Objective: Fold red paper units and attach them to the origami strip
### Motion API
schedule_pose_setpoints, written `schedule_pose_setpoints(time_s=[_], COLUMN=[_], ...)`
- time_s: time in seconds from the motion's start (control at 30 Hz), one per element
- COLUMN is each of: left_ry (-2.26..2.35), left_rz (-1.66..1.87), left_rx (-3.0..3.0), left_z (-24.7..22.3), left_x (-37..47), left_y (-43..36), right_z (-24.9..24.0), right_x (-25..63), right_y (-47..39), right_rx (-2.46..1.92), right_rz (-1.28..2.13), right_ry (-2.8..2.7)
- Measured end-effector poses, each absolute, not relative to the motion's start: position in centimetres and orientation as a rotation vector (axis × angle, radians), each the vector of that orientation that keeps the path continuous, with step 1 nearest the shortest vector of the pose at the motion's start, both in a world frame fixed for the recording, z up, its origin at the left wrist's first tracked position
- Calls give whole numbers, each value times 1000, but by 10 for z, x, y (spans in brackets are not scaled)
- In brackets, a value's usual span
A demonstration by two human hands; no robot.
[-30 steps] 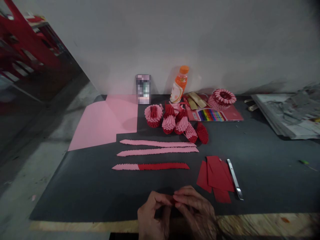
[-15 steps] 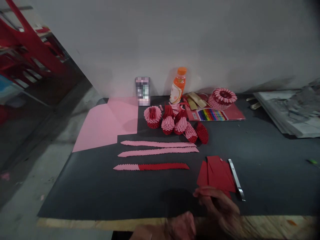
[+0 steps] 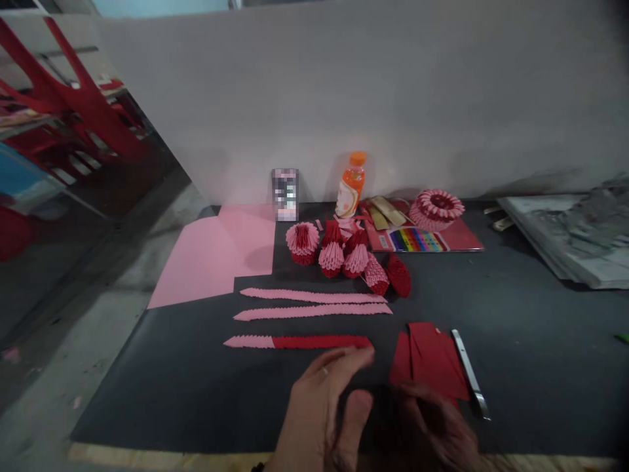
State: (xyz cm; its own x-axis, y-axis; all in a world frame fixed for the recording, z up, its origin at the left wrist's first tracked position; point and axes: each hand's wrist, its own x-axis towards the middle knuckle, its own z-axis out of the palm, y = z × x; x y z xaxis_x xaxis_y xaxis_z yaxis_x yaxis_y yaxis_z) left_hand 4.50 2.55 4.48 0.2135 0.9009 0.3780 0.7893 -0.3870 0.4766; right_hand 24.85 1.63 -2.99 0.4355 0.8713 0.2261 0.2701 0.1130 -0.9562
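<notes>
My left hand (image 3: 327, 400) is over the front of the dark work surface, fingers stretched out and thumb apart, with nothing seen in it. Its fingertips come up to the right end of a pink-and-red folded paper strip (image 3: 299, 341); I cannot tell whether they touch. My right hand (image 3: 439, 416) is at the lower left of a stack of red paper pieces (image 3: 435, 360), its fingers bent and smeared by motion. Right of the stack lies a slim silver tool, like a craft knife (image 3: 470, 373). Two pink folded strips, an upper one (image 3: 314, 296) and a lower one (image 3: 314, 312), lie behind.
Pink paper sheets (image 3: 201, 255) lie at the left. Several pleated red-and-pink paper pieces (image 3: 331, 252) stand mid-table, before an orange-capped bottle (image 3: 351, 187) and a phone (image 3: 285, 195). A round paper piece (image 3: 436, 208) sits on a flat packet (image 3: 417, 240). A covered stack (image 3: 555, 229) is at right.
My left hand has risen from the table's front edge toward the pink-and-red strip, and its fingers now show. My right hand stays beside the red paper. The view has tilted up slightly.
</notes>
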Motion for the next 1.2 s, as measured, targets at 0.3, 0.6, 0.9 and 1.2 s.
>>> schedule_pose_setpoints(time_s=[0.3,0.6,0.9,1.2], left_ry=[1645,1746,1693,1658], left_rz=[738,998,1172,1163], left_rx=[2789,2292,2178,2177], left_z=[-29,-30,-25,-23], left_x=[72,41,36,31], left_y=[38,25,23,13], right_z=[-16,-34,-39,-30], right_x=[270,241,216,210], right_y=[25,11,9,2], right_rx=[-1451,-1597,-1583,-1576], right_rz=[383,394,302,246], right_ry=[-1467,-1625,-1661,-1696])
